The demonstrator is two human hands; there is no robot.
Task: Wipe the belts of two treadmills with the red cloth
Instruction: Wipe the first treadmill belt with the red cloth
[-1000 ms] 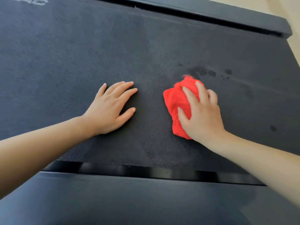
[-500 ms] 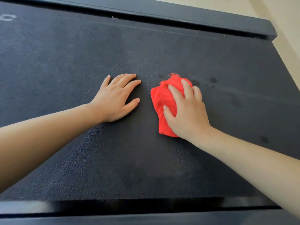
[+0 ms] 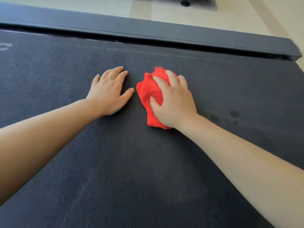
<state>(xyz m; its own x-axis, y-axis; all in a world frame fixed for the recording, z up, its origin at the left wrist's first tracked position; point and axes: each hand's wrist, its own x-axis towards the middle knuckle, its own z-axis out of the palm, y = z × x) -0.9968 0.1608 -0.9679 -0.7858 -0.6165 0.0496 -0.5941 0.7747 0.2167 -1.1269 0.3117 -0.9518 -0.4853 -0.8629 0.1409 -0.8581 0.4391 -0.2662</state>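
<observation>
The dark textured treadmill belt point(image 3: 131, 170) fills most of the head view. A crumpled red cloth point(image 3: 148, 91) lies on the belt near its middle. My right hand point(image 3: 174, 102) sits on top of the cloth, fingers and thumb curled into the bunched fabric and holding it down against the belt. Just to the left of the cloth, my left hand point(image 3: 110, 94) lies flat on the belt with straight, spread fingers and holds nothing. The two hands are a small gap apart.
A dark side rail point(image 3: 164, 32) borders the belt's far edge, with pale floor point(image 3: 148, 10) beyond it. A few dark wet spots point(image 3: 233, 114) mark the belt to the right of my right wrist. Part of a white logo point(image 3: 5, 46) shows at the left edge.
My right hand has slid the red cloth across the belt toward the far rail, past the dark spots. My left hand has shifted the same way, still flat on the belt.
</observation>
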